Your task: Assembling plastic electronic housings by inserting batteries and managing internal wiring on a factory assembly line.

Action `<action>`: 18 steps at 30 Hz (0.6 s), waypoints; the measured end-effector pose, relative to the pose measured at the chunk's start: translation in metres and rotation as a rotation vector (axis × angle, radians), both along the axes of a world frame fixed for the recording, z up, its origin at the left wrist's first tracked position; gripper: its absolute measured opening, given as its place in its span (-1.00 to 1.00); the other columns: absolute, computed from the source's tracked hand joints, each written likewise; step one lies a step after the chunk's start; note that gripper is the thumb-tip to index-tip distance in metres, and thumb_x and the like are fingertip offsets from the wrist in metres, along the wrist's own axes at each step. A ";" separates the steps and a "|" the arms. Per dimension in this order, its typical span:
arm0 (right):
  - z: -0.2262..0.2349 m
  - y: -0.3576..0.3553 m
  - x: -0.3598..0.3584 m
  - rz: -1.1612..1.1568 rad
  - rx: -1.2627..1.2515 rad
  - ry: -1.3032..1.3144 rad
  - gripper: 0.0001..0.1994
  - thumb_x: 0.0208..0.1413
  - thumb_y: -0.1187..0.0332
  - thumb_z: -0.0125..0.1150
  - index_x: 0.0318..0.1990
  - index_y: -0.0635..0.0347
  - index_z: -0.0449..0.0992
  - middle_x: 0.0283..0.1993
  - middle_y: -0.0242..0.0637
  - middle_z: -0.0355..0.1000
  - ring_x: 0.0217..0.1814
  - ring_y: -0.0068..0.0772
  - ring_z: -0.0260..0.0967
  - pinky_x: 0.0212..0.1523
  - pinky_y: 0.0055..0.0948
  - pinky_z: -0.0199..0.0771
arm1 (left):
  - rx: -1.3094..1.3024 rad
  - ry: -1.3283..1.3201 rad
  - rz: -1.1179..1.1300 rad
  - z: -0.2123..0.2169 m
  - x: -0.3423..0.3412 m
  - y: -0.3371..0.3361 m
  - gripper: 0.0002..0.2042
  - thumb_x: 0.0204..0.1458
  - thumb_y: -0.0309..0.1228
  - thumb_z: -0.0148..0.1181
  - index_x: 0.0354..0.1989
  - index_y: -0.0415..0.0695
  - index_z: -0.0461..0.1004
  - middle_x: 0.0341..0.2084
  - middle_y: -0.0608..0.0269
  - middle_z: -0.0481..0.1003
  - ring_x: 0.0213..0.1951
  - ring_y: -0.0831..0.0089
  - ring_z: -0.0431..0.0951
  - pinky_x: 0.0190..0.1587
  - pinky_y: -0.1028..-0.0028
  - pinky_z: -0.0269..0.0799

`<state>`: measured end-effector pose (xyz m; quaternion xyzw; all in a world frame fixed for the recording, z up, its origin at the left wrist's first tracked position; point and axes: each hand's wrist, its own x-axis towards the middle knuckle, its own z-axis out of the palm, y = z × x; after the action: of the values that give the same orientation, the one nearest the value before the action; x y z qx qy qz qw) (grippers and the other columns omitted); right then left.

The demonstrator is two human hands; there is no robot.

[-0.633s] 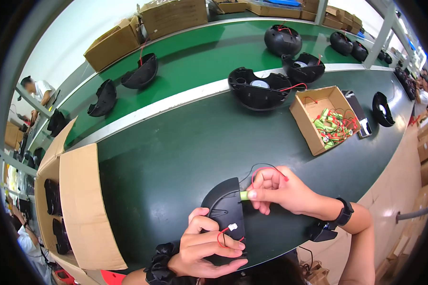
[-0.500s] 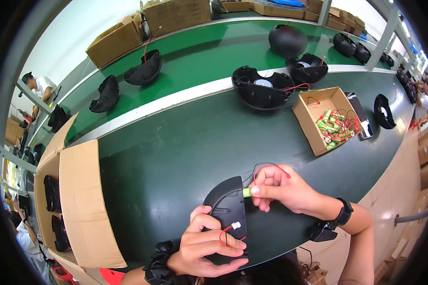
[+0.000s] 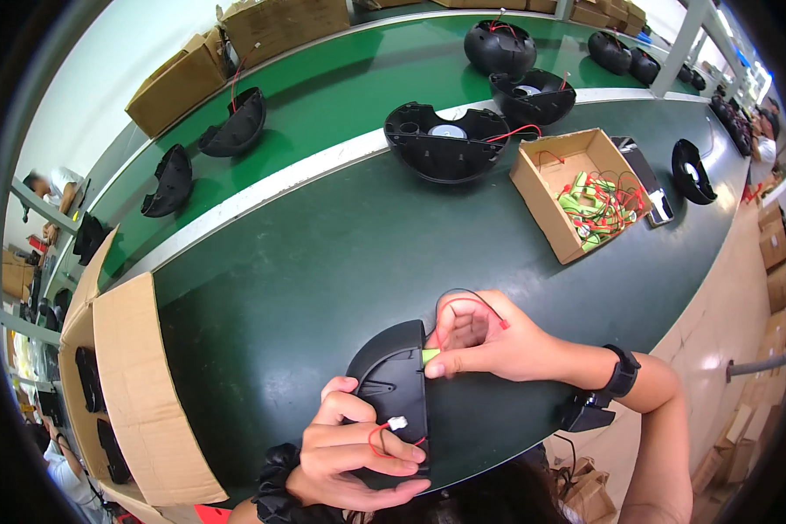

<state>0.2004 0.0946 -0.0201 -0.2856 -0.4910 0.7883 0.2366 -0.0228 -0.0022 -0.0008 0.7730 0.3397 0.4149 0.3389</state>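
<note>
A black curved plastic half shell [image 3: 389, 362] stands on the near part of the workbench, its straight edge turned to the right. My left hand [image 3: 349, 450] grips its lower part, fingers spread over the face. Beside those fingers, a red wire with a white connector [image 3: 397, 423] sticks out of the shell. My right hand [image 3: 502, 341] pinches a small light-green battery [image 3: 430, 355] against the shell's right edge; most of the battery is hidden by the thumb and shell. Its red and black leads loop up over my fingers to a small red plug [image 3: 504, 324].
An open carton [image 3: 533, 196] of green batteries with red leads stands at the far right of the bench, next to a dark phone-like slab [image 3: 642, 170]. Black shells [image 3: 450, 153] line the back. A large cardboard box [image 3: 153, 393] is on the left. A green conveyor [image 3: 323, 87] runs behind.
My right thumb has come closer to the shell's edge with the battery, and my other right fingers have curled up. The whole view has shifted, moving the scene leftward.
</note>
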 end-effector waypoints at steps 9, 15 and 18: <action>-0.008 0.018 0.004 0.290 0.444 0.180 -0.30 -0.09 0.49 0.35 0.27 0.15 0.21 0.31 -0.19 0.17 0.35 -0.33 0.09 0.24 -0.35 0.21 | -0.028 -0.076 -0.031 -0.010 -0.008 0.003 -0.76 -0.54 -0.24 0.56 -0.75 0.17 0.52 -0.62 0.66 0.56 -0.41 0.60 0.24 0.15 0.38 -0.08; -0.010 0.014 -0.004 0.164 0.597 0.149 -0.49 -0.13 0.52 0.36 0.07 0.23 0.43 0.12 -0.15 0.39 0.16 -0.29 0.35 0.11 -0.37 0.39 | 0.038 -0.107 0.187 -0.013 0.007 -0.014 -0.68 -0.13 -0.27 0.26 -0.85 0.14 0.33 -0.75 0.68 0.47 -0.44 0.60 0.23 0.11 0.31 -0.01; -0.010 0.007 -0.006 0.095 0.564 0.120 -0.52 -0.14 0.53 0.37 0.03 0.23 0.47 0.09 -0.17 0.42 0.11 -0.28 0.40 0.08 -0.40 0.42 | 0.165 -0.147 0.113 -0.003 0.011 -0.009 -0.77 -0.12 -0.53 0.21 -0.71 -0.08 0.31 -0.63 0.37 0.49 -0.51 0.33 0.42 0.11 0.09 0.19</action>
<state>0.1942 0.1013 -0.0304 -0.1383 -0.6887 0.6462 0.2982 -0.0117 -0.0112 -0.0042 0.7454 0.3216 0.5156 0.2742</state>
